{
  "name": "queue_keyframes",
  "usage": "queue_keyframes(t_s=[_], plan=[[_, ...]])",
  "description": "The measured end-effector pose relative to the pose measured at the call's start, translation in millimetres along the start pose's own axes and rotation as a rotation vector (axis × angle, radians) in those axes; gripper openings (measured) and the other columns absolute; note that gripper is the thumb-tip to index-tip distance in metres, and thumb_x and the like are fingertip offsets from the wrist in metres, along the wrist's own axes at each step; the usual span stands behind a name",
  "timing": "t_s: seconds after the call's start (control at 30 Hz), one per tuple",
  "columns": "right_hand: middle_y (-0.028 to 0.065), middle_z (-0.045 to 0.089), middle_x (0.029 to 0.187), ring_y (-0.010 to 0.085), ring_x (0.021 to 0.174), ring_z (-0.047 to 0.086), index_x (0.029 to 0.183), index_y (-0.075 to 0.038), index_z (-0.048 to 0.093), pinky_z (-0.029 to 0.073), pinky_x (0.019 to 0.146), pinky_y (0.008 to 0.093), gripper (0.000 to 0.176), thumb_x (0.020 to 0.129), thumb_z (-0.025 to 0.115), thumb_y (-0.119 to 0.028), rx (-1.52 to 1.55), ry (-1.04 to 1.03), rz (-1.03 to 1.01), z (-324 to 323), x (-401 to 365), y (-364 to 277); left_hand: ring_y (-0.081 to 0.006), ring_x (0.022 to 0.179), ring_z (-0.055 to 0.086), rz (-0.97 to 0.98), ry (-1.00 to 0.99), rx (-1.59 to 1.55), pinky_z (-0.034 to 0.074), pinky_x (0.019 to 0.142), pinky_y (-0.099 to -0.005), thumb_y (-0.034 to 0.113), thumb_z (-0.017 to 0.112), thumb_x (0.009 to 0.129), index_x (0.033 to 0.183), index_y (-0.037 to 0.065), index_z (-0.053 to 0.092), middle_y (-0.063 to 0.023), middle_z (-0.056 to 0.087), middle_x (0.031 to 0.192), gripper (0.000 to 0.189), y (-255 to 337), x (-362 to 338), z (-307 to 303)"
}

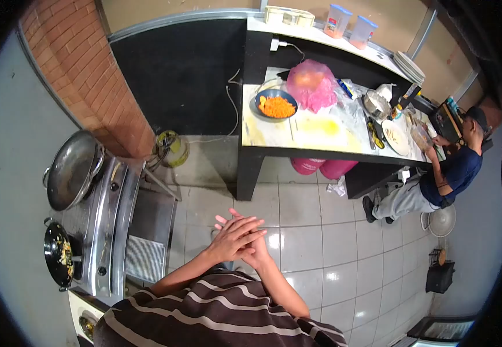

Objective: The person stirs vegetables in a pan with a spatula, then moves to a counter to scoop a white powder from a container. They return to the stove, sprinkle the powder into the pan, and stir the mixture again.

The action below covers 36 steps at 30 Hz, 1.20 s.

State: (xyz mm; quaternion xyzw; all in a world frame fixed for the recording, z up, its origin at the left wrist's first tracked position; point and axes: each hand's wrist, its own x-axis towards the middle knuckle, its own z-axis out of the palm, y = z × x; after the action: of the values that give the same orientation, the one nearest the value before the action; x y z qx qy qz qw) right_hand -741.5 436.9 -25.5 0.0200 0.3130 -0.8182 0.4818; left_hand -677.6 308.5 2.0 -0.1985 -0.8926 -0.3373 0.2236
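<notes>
In front of my striped shirt, my two hands are pressed against each other over the tiled floor. My left hand (234,237) lies across the top, its fingers stretched out toward the right. Beneath it is my right hand (256,254), partly covered, with fingertips showing past the far side of the left. I see no object in either hand; the space between the palms is hidden. To the left stands the metal stove (99,234), bearing a large wok (73,170) and a smaller black wok (59,254) with chopped food in it.
A counter (256,136) ahead holds a bowl of chopped orange food (277,105), a pink plastic bag (313,87) and a white plate (396,137). A co-worker (450,168) stands at its right end. A gas cylinder (173,149) sits by the brick pillar.
</notes>
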Motion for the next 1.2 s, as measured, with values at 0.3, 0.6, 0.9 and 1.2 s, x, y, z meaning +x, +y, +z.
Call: queue_keyframes(t_s=[0.3, 0.6, 0.9, 1.2], plan=[[0.0086, 0.062, 0.123, 0.0161, 0.112, 0.06, 0.14, -0.006, 0.051, 0.047, 0.097, 0.0303, 0.041, 0.103, 0.063, -0.019, -0.795, 0.07, -0.547, 31, 146, -201, -0.0321, 0.118, 0.057, -0.507, 0.315, -0.02, 0.047, 0.101, -0.0408, 0.013, 0.065, 0.095, 0.134, 0.004, 0.056, -0.0161, 0.053, 0.134, 0.042, -195, 93, -46], [0.0135, 0.073, 0.102, 0.0177, 0.089, 0.07, 0.116, 0.001, 0.066, 0.054, 0.081, 0.0312, 0.028, 0.095, 0.071, -0.017, -1.116, 0.195, -1.025, 121, 473, -488, -0.0248, 0.101, 0.064, -0.58, 0.455, -0.184, 0.051, 0.089, -0.0364, 0.003, 0.063, 0.095, 0.135, 0.003, 0.053, -0.0164, 0.052, 0.127, 0.041, -307, 207, -87], [0.0265, 0.072, 0.096, 0.0416, 0.092, 0.07, 0.101, 0.005, 0.07, 0.055, 0.084, 0.047, 0.043, 0.08, 0.081, -0.031, -1.577, 0.746, -1.214, 178, 635, -613, -0.0212, 0.097, 0.062, -0.84, 0.68, -0.037, 0.05, 0.087, -0.0335, 0.003, 0.059, 0.098, 0.126, 0.001, 0.058, -0.0135, 0.052, 0.124, 0.028, -325, 206, -95], [0.0175, 0.073, 0.074, 0.0288, 0.071, 0.074, 0.087, 0.004, 0.068, 0.057, 0.07, 0.0388, 0.022, 0.089, 0.067, -0.018, -1.35, 0.385, -0.96, 160, 607, -622, -0.02, 0.095, 0.061, -0.728, 0.72, -0.104, 0.051, 0.086, -0.0331, 0.0, 0.061, 0.096, 0.122, 0.001, 0.06, -0.0116, 0.055, 0.119, 0.026, -360, 275, -75]])
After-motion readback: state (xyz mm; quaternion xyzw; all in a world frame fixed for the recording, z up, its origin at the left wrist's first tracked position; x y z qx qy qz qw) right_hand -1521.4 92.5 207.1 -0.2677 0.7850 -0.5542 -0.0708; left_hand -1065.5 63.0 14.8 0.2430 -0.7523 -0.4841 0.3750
